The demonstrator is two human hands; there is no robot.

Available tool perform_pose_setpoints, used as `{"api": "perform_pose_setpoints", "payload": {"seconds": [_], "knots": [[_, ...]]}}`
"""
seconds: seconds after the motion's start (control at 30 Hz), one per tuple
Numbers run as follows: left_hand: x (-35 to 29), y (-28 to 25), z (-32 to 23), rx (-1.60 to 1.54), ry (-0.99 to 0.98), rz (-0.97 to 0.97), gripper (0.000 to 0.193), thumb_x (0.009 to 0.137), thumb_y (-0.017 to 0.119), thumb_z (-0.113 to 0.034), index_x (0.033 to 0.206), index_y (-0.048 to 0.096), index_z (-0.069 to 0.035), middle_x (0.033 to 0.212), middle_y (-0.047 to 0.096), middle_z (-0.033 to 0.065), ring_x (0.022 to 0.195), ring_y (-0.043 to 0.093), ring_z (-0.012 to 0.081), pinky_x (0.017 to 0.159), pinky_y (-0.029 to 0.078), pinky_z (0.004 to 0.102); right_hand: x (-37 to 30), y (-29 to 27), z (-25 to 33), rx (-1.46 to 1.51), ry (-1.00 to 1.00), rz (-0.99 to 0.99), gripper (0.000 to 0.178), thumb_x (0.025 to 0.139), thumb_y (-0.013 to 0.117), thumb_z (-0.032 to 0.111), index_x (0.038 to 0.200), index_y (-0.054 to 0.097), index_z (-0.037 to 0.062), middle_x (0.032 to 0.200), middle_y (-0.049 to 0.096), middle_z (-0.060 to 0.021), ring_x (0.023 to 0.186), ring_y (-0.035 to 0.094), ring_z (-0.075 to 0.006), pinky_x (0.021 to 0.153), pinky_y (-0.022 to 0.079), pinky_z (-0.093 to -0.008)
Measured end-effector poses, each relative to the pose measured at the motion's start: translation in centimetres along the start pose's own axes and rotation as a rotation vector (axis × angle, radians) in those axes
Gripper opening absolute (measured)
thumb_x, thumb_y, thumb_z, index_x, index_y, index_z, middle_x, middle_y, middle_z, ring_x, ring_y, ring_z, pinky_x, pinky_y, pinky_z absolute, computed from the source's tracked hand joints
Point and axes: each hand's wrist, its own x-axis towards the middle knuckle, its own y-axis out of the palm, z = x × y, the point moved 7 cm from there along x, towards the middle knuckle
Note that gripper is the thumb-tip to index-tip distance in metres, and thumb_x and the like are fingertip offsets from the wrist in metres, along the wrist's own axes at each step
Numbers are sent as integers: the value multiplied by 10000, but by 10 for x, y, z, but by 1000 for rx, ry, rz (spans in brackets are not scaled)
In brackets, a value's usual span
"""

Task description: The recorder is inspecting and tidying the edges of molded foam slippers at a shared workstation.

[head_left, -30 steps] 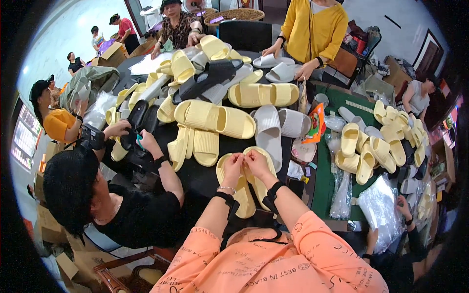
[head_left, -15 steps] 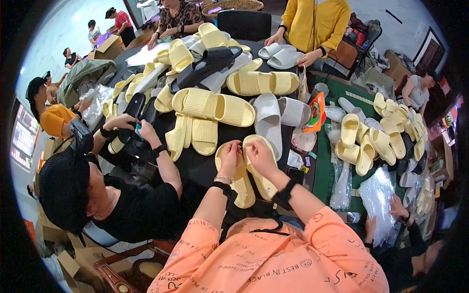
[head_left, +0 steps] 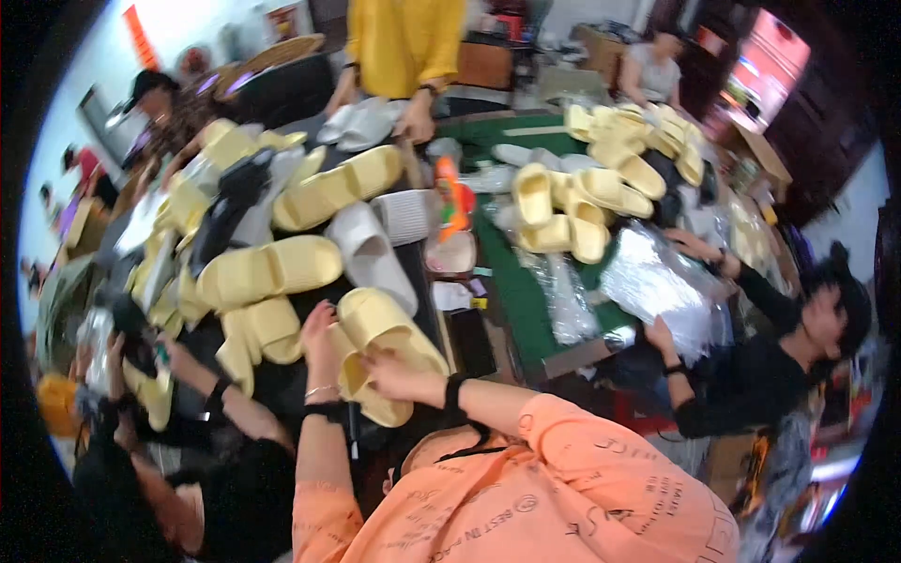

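Observation:
In front of me a pair of yellow slippers (head_left: 389, 324) is pressed close together, tilted over the black table. My left hand (head_left: 322, 349) closes round the left side of the pair. Low on the pair, my right hand (head_left: 404, 375) grips a slipper with its fingers inside the foot opening. Motion blur softens both hands, and some fingertips are hidden. Just beyond lie a grey slipper (head_left: 368, 251) and a yellow slipper (head_left: 272, 270), the latter on top of more yellow ones.
Heaped slippers, yellow, grey and black (head_left: 230, 202), cover the table's far left. A phone (head_left: 469, 340) lies to the right. On a green mat (head_left: 511, 314) are clear plastic bags (head_left: 648, 281) and another yellow pile (head_left: 601, 192). Co-workers' arms reach in from left and right.
My view has swung to the right. The two yellow slippers, apart on the table before, are now together in my hands. My hands have parted from their pinch near the slippers' far ends.

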Motion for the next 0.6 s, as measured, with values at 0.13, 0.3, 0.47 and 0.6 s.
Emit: {"api": "perform_pose_setpoints", "payload": {"seconds": [0.13, 0.3, 0.47, 0.6], "knots": [[-23, 10, -60, 186, 280, -17, 352, 861, 467, -73, 1202, 445, 13, 1175, 488, 69, 1034, 458, 137, 871, 355, 233, -22, -40, 17, -18, -77, -38, 497, 709, 555, 163, 1148, 422, -30, 1078, 465, -185, 1057, 437, -304, 858, 366, -439], [-49, 26, -82, -2, 326, -96, 221, 852, 473, -63, 1058, 535, -14, 946, 517, 7, 843, 452, 78, 757, 372, 203, -54, -123, -9, -141, -253, -149, 420, 685, 581, 181, 1059, 512, 5, 1071, 489, -175, 1042, 456, -306, 864, 370, -428], [-62, 40, -37, 53, 51, -176, 130, 807, 517, -49, 904, 599, -26, 742, 553, -5, 637, 496, 69, 568, 417, 201, -105, -214, -152, 232, 380, -382, 410, 734, 551, 124, 1126, 494, 21, 974, 533, -209, 953, 482, -353, 815, 397, -400], [-66, 46, 1, 197, -65, -162, 172, 815, 513, -74, 967, 577, -29, 779, 564, 12, 628, 499, 78, 564, 403, 205, -158, -307, -247, -419, 593, -549, 495, 756, 521, 65, 1234, 399, 24, 1107, 472, -190, 1005, 473, -325, 827, 407, -359]]}}
